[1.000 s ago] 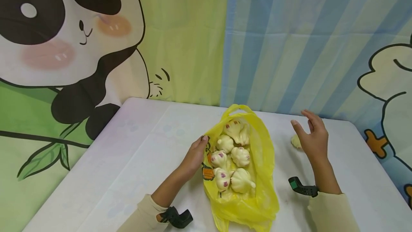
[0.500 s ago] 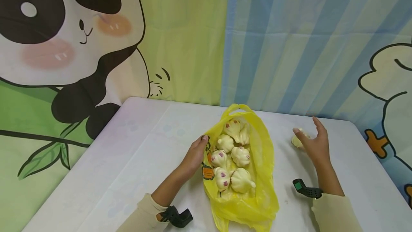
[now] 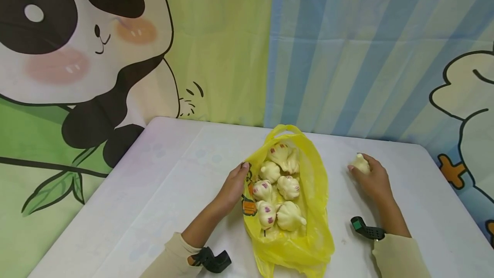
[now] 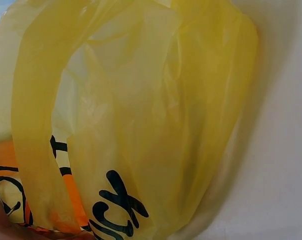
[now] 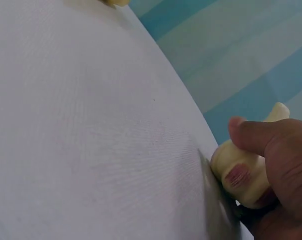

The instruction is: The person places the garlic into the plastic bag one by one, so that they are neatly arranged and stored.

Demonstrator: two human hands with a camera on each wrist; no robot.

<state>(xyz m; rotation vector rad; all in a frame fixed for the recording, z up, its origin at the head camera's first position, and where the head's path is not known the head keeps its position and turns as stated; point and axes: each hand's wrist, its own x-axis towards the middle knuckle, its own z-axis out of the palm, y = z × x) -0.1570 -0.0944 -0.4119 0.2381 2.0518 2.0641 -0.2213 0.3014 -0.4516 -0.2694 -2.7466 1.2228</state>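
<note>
In the head view a yellow plastic bag (image 3: 317, 196) lies on the table with its mouth spread, and several garlic bulbs (image 3: 288, 188) show inside. My left hand (image 3: 233, 188) holds the bag's left edge, thumb on the inner side and the other fingers hidden behind the plastic. To the right of the bag, my right hand (image 3: 373, 180) grips a single garlic bulb (image 3: 361, 164) between thumb and fingers. Close up, in the right wrist view, this garlic bulb (image 5: 238, 175) has purple patches and sits at the table surface; whether it touches is unclear. Black lettering marks the bag (image 4: 141, 125) in the left wrist view.
The white table (image 3: 173, 183) reaches back to a striped blue curtain (image 3: 347, 55) and a green panda-print cloth (image 3: 220, 46). Both wrists wear black camera mounts (image 3: 212, 261).
My right hand has come down onto the lone garlic bulb, and its spread fingers have closed around it. The left hand and the bag stay where they were.
</note>
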